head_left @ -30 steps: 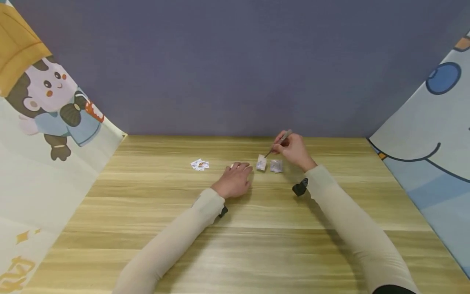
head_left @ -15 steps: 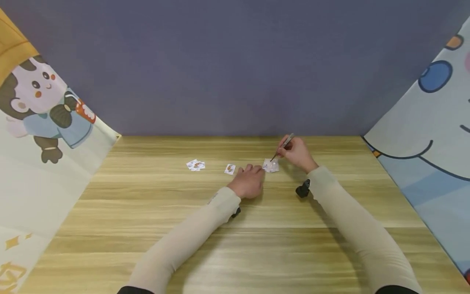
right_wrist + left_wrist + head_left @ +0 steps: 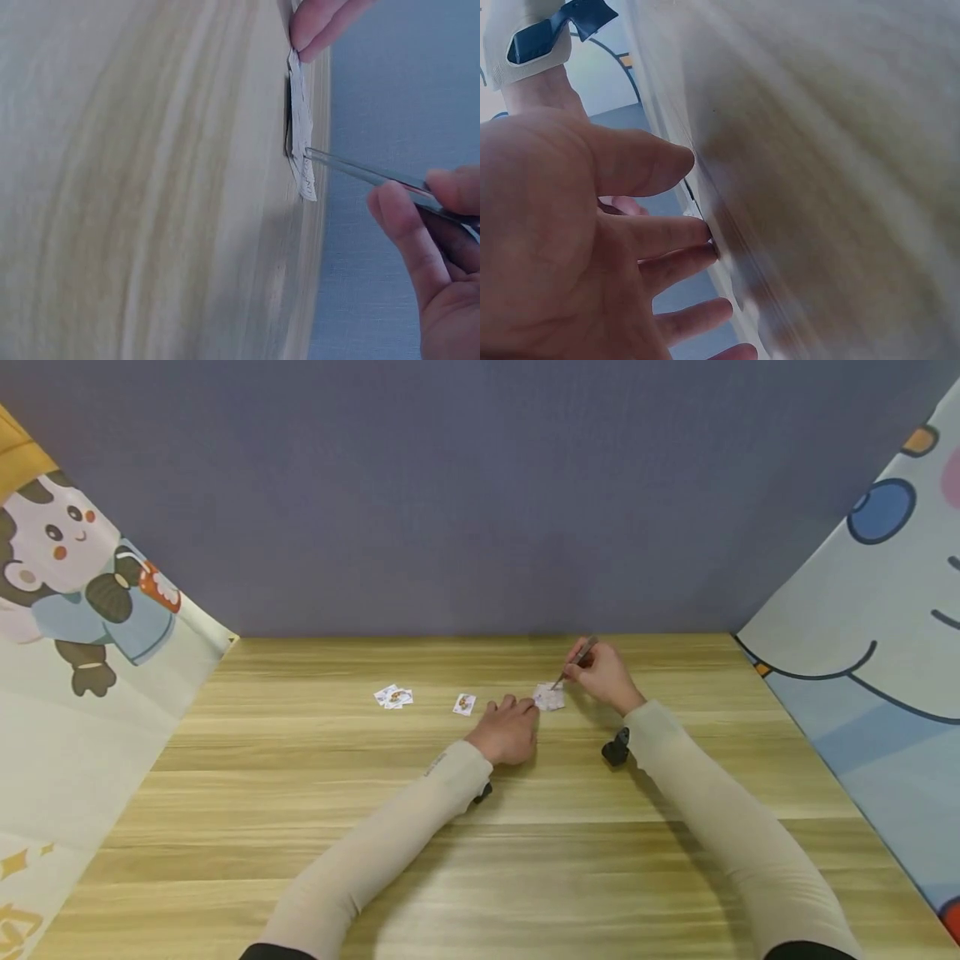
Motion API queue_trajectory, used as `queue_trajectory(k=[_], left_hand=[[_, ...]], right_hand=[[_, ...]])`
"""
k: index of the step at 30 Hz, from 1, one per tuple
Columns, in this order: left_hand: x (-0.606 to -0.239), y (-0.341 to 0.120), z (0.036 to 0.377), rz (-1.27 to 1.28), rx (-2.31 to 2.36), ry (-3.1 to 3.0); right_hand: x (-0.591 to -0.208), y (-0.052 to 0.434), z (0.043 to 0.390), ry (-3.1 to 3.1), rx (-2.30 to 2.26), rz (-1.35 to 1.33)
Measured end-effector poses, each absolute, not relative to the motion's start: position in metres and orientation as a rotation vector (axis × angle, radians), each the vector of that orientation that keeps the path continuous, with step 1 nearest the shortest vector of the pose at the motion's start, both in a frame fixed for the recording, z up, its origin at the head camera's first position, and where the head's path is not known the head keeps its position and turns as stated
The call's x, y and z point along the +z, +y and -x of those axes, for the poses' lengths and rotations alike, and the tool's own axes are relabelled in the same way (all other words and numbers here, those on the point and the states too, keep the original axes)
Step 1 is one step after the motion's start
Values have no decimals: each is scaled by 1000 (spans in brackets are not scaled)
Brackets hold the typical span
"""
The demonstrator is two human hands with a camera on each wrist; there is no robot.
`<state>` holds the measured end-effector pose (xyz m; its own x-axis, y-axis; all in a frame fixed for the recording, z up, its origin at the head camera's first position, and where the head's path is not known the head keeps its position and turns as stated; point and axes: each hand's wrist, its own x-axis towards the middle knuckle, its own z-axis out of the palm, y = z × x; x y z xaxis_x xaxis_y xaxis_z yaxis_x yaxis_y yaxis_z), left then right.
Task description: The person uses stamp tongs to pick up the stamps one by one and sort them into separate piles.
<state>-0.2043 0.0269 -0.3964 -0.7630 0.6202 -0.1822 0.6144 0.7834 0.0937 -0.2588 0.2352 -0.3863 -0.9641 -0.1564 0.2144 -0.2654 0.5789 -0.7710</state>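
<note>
My right hand [image 3: 606, 677] pinches slim metal tweezers [image 3: 367, 172] between thumb and fingers. Their tips meet a small stack of thin white paper squares [image 3: 300, 127] lying on the table. In the head view, faint purple printing shows on that stack. At its left edge rest the fingertips of my left hand [image 3: 506, 732], palm down with the fingers extended. The left wrist view shows this hand [image 3: 570, 247] from the palm side, holding nothing. Left of it lies a single square [image 3: 464, 703] with an orange-brown printed picture.
Farther left, several overlapping printed squares [image 3: 393, 697] form a loose pile. All lie on a wood-grain table [image 3: 480, 877] that meets a blue-grey back wall [image 3: 480, 502]. Cartoon-printed panels [image 3: 97, 760] flank both sides.
My left hand has moved right to the stack, uncovering the single printed square. The paper at the tweezers' tips has moved right onto the stack. The view has shifted slightly right.
</note>
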Motion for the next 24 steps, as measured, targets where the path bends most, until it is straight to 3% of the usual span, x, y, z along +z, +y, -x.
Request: queue_trajectory(k=[11, 24], left_hand=[[-390, 14, 203, -965, 144, 2792], [-387, -36, 204, -850, 230, 2815]], right_hand=[[-378, 222, 256, -2640, 1408, -333], [-368, 195, 255, -2591, 1292, -369]])
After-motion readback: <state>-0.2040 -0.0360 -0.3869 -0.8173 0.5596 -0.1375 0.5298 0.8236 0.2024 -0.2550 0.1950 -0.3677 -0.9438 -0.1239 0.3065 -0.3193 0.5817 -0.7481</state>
